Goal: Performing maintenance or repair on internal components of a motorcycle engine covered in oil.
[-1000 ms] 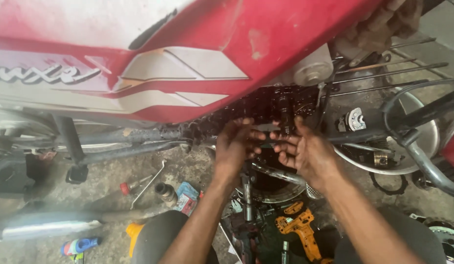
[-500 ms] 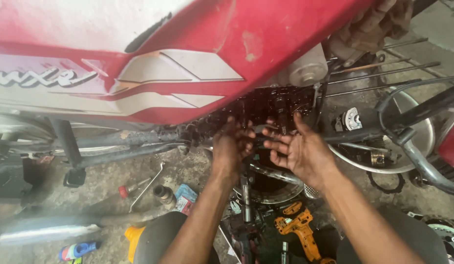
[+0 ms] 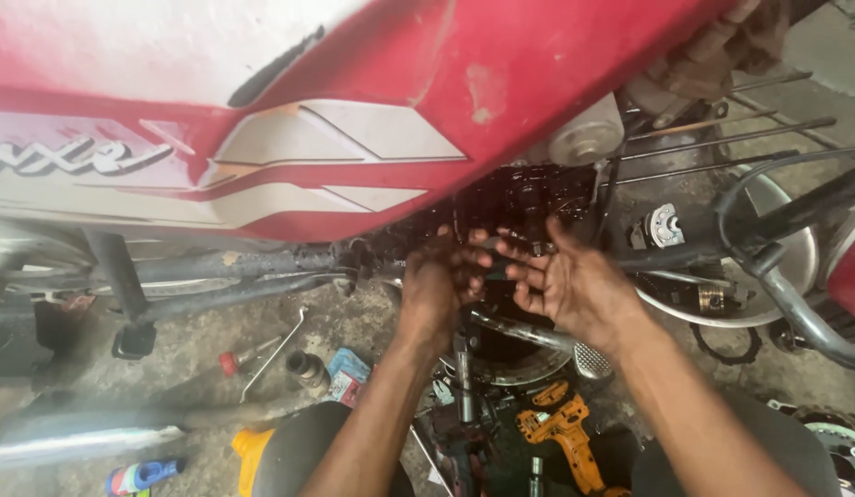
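1. Nearest, on the concrete floor (image 3: 372,322): an orange drill (image 3: 563,433) right of centre, a red-handled screwdriver (image 3: 239,357) and a small spray can (image 3: 142,476) to the left.
2. Middle: the left hand (image 3: 441,285) is curled, knuckles up, fingertips pushed in at the oily engine (image 3: 528,198); whether it pinches a small part cannot be told. The right hand (image 3: 574,281) lies palm-up with fingers spread and loose, gripping nothing visible, fingertips touching or just short of the engine's lower edge.
3. Farther: the engine sits under the red fuel tank (image 3: 501,83) of a motorcycle, black and wet with oil, its cover apparently off. A silver footrest (image 3: 593,361) and chrome pipe (image 3: 510,327) lie just below the hands.
4. Far right: wheel spokes (image 3: 722,138) and a black hose (image 3: 768,184).
5. Judgement: the step in hand looks like hand work on a part inside the open engine, both hands at the same spot.
6. Judgement: the next move calls for a firm fingertip grip on slick metal, the right hand steadying from beneath.
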